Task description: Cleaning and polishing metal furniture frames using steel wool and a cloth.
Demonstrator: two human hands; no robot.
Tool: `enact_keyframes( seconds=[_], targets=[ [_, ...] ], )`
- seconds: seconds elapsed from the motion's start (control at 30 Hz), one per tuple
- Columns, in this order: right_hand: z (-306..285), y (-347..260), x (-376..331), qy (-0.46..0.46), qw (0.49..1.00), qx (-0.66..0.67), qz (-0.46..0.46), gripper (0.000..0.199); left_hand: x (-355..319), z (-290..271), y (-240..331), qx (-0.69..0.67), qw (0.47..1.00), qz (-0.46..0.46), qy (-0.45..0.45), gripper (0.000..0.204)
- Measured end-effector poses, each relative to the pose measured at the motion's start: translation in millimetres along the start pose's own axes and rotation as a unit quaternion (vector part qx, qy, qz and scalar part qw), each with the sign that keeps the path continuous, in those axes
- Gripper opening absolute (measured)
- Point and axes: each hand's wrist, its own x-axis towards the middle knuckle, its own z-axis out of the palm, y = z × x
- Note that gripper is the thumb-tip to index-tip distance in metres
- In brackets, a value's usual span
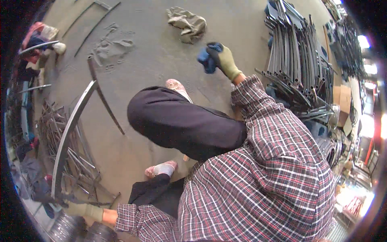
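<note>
My right hand (224, 60), in a beige glove with dark fingers, is stretched out ahead of me over the floor. Its fingers are closed round a crumpled blue cloth (208, 60). At the lower left, my gloved left hand (82, 210) grips the near end of a T-shaped metal frame (71, 131); the dark fingertips are partly blurred there. The frame's long grey bar slants up and away from that hand to a darker crosspiece. A crumpled khaki cloth (187, 25) lies on the floor just beyond my right hand.
Stacked metal tubes (296, 52) stand at the right, with a cardboard box (342, 101) behind. Loose metal strips (74, 149) lie heaped at the left. Black coils (67, 228) sit beside my left hand. A thin angled frame (96, 28) lies on the floor at the far left.
</note>
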Motion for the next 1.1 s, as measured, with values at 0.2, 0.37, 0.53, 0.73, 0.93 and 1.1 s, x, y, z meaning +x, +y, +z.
enact_keyframes(
  seconds=[0.2,0.37,0.53,0.73,0.93,1.1],
  targets=[
    [-41,96,-52,-0.045,0.981,-0.125,0.139,0.038,7,-10,21,-0.047,0.993,-0.112,-0.001,0.037],
    [-15,104,-42,-0.148,0.985,-0.01,0.093,0.054,2,-13,14,0.043,0.999,0.031,0.014,0.041],
    [-25,131,-59,-0.042,0.994,-0.065,0.083,0.102,1,-11,8,0.069,0.997,-0.013,0.017,0.043],
    [-65,176,-123,-0.244,0.796,-0.445,0.33,0.059,-6,7,-8,0.084,0.991,-0.077,-0.074,0.037],
    [-34,198,-167,-0.205,0.836,-0.447,0.243,0.057,-13,8,-16,-0.146,0.985,-0.081,-0.036,0.046],
    [18,150,-150,-0.078,0.947,-0.257,0.175,0.057,-28,13,12,-0.342,0.932,-0.115,-0.039,0.048]
  ],
)
